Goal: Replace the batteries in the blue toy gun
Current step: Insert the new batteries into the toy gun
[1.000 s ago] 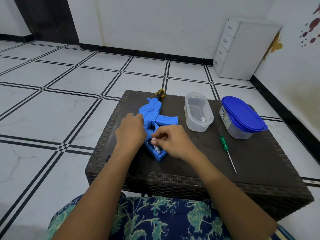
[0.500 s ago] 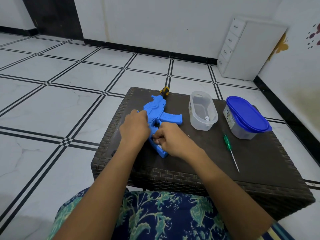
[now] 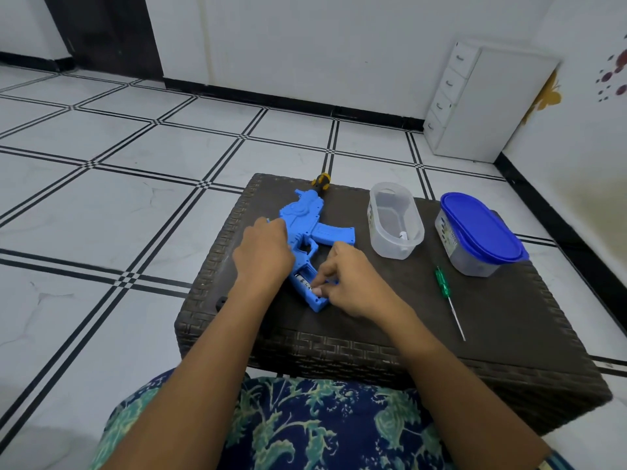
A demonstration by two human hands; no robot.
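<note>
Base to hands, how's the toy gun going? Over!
Left hand holds blue toy gun steady. Right hand pinches battery in open grip compartment. Green screwdriver off to the side, nothing blocking.

The person wears a dark blue garment (image 3: 322, 432) printed with green and cream leaves.

One blue toy gun (image 3: 307, 215). One battery (image 3: 303, 282) showing in its open compartment. Two hands: left hand (image 3: 263, 254) and right hand (image 3: 349, 283). Two oval plastic tubs: one lidless clear container (image 3: 395, 220) and one blue-lidded container (image 3: 480, 228). One green-handled screwdriver (image 3: 448, 296). One yellow-and-black tool handle (image 3: 321, 182). One wicker table (image 3: 492, 351). One white drawer cabinet (image 3: 488, 106) with four drawers.
</note>
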